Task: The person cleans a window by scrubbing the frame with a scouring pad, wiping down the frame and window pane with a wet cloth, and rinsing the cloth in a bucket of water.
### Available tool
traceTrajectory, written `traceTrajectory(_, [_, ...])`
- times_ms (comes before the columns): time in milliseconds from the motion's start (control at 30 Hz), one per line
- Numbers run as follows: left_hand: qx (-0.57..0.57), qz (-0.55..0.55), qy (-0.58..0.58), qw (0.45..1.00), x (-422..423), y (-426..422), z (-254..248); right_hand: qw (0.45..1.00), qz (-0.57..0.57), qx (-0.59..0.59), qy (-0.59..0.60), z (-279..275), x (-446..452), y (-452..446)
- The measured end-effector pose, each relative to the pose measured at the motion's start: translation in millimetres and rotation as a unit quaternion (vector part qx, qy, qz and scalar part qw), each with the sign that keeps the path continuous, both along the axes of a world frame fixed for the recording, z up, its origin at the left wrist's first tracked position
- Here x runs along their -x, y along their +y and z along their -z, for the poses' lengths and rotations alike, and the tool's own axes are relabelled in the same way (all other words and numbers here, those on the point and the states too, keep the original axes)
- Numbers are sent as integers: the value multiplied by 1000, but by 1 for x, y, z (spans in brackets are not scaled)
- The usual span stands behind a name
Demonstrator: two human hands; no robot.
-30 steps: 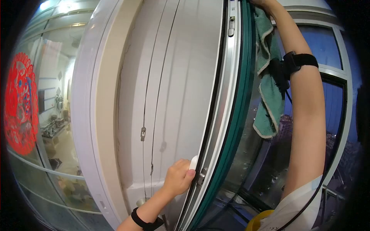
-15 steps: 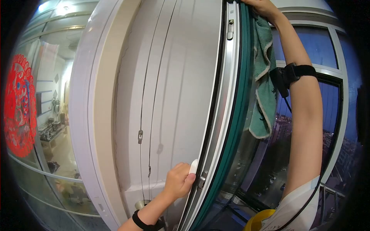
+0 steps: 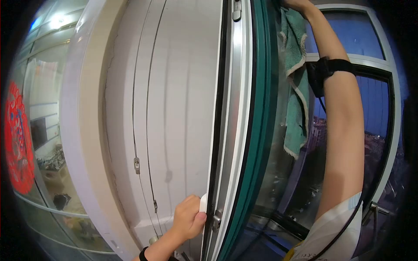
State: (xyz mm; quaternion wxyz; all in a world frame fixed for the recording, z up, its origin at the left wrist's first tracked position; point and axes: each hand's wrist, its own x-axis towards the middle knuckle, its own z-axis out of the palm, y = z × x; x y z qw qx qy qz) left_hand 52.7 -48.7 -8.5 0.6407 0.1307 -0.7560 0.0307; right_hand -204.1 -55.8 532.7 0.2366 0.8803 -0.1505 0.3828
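My left hand (image 3: 189, 217) is wrapped round the white window handle (image 3: 203, 202) on the edge of an open window sash (image 3: 237, 108). The sash has a metal edge, white trim and a dark green frame side. High on the far side of the sash, my right hand (image 3: 299, 5) reaches the top of the picture, its fingertips mostly cut off or behind the frame. A green cloth (image 3: 297, 100) with a pale border hangs down from that hand along the glass.
Thin cables (image 3: 148, 87) with metal clips run down the white wall (image 3: 187, 108) at left. A glass partition with a red paper decoration (image 3: 19, 139) stands farther left. Beyond the right arm are window frames (image 3: 394, 117) and buildings outside at dusk.
The view has shifted, so sash, wall cables and left hand appear farther left. The left hand stays on the handle; the right hand sits slightly higher in the picture with the cloth.
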Motion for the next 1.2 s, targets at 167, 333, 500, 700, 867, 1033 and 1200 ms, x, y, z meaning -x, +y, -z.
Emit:
traceTrajectory(167, [-27,-9,-3,1000,1,8,0,864,40,486,122,-45,90,-97])
traceTrajectory(333, [-28,-5,8,1000,5,11,1,962,139,74,-225,27,112,-106])
traceTrajectory(500, [-3,-8,15,1000,2,3,3,938,201,-82,-269,24,139,-127])
traceTrajectory(700, [-82,-47,-14,995,-13,0,-1,956,169,-117,-208,0,146,-146])
traceTrajectory(867, [-128,-46,-7,991,-25,-22,2,986,55,-21,-153,10,66,-86])
traceTrajectory(1033, [-138,-46,3,989,-24,-23,0,981,158,53,-97,7,-13,-25])
traceTrajectory(1200, [-82,-21,-6,996,-26,-25,-4,983,157,71,-70,4,-31,-5])
